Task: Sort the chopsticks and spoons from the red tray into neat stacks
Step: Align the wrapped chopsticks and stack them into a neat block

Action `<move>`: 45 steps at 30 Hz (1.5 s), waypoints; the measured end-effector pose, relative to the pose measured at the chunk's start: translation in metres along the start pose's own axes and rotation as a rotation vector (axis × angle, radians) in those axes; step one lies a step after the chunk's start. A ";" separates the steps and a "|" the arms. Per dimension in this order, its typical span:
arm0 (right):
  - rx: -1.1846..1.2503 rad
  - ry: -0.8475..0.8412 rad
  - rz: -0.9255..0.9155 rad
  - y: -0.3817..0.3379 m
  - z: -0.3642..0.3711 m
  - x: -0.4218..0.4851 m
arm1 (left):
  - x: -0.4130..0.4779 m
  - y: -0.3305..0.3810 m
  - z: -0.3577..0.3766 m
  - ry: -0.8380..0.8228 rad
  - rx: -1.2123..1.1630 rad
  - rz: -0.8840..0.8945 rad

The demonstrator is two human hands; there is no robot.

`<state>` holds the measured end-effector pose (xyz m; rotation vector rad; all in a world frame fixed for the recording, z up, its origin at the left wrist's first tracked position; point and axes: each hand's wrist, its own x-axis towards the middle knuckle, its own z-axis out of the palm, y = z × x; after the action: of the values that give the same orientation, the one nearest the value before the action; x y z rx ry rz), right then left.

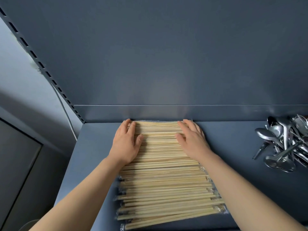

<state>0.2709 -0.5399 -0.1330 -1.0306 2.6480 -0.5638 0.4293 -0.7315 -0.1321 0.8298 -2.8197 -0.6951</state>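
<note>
Between both hands' flat fingers [131,129], wrapped chopsticks [166,180].

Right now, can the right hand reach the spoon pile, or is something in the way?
Probably yes. The right hand lies flat on the chopsticks, gripping nothing, and only bare shelf separates it from the spoon pile on its right.
</note>
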 end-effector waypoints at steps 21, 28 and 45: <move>0.518 0.195 0.211 0.033 -0.002 -0.130 | -0.127 0.001 -0.001 0.010 -0.337 -0.029; 0.700 0.215 0.259 0.015 0.025 -0.155 | -0.147 0.009 0.013 -0.007 -0.439 -0.015; 0.295 0.063 0.112 0.004 0.011 -0.145 | -0.164 0.019 0.006 0.153 -0.348 -0.264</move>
<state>0.3769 -0.4398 -0.1322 -0.7856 2.5528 -0.9405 0.5568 -0.6274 -0.1262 1.1388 -2.3800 -1.0686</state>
